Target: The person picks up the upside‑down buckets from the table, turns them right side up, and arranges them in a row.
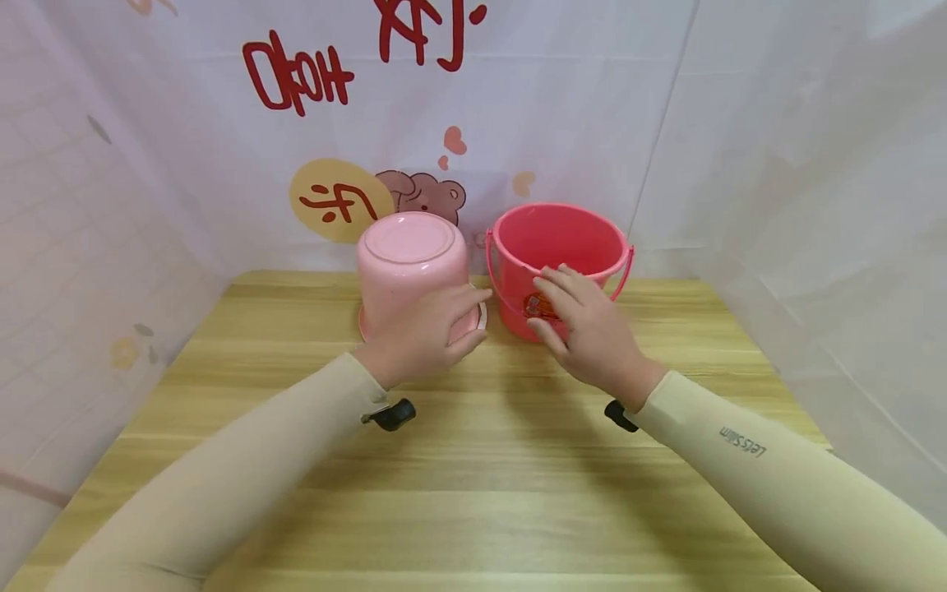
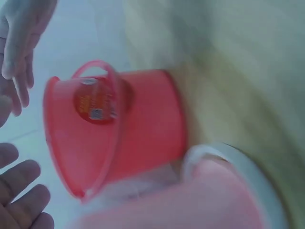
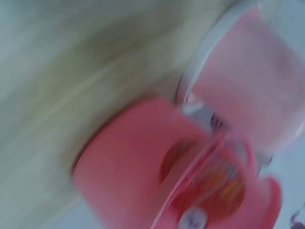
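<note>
On the light wooden table (image 1: 473, 493) two plastic buckets stand just beside each other, near the back edge. The pale pink plastic bucket (image 1: 410, 267) is turned upside down, so its flat bottom faces up and its rim lies on the wood; what is under it cannot be seen. The left hand (image 1: 429, 329) rests against the lower side of this bucket, the fingers lying fairly straight along its wall and reaching to the right, not curled around it. To the right stands the darker coral-pink plastic bucket (image 1: 558, 263), upright with its mouth open; as far as its inside is visible, nothing lies in it. It has a thin pink handle (image 1: 625, 275) hanging down at the side and a round red sticker (image 2: 95, 101) on its front. The right hand (image 1: 584, 325) is in front of this bucket, fingers spread and relaxed, holding nothing; whether the fingertips touch the wall, I cannot tell. The wrist views are blurred.
</note>
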Available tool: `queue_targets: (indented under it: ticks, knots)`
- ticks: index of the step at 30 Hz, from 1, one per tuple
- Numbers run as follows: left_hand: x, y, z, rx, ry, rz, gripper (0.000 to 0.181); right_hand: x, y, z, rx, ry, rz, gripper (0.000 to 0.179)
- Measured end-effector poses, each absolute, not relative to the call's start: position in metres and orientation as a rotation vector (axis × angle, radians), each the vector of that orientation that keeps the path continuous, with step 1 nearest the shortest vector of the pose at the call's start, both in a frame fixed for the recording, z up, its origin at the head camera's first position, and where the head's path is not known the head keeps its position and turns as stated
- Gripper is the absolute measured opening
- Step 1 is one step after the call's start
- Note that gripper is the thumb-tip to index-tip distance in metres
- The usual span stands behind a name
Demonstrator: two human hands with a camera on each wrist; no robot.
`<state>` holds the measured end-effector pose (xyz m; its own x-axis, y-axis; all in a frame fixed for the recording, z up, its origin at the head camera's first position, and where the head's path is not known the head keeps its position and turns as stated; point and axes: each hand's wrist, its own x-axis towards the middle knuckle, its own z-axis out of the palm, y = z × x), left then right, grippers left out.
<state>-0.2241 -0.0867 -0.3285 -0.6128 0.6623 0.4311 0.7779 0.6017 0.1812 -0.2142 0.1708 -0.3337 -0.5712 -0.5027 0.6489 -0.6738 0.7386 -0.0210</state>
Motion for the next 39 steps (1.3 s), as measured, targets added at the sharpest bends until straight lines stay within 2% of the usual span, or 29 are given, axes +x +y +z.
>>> queue_targets:
  ticks: [5,17,27,34,39]
  knots:
    - [-0.212,-0.122,-0.348,-1.177,-2.573,-0.483,0.049,-0.207,0.146,-0.343,1.020,-2.392,0.317,0.057]
    - [-0.217,-0.188,-0.380,-1.056,-2.883,-0.318,0.054,-0.229,0.115,-0.373,1.038,-2.761,0.275,0.072]
    - [-0.226,-0.218,-0.398,-0.838,-3.069,-0.258,0.061,-0.246,0.095,-0.393,1.073,-2.861,0.146,0.070]
    - [-0.232,-0.228,-0.408,-0.799,-3.152,-0.171,0.070,-0.252,0.077,-0.402,1.127,-3.000,-0.006,0.071]
    - [-0.235,-0.229,-0.412,-0.794,-3.179,-0.158,0.069,-0.253,0.070,-0.406,1.138,-3.106,-0.081,0.073]
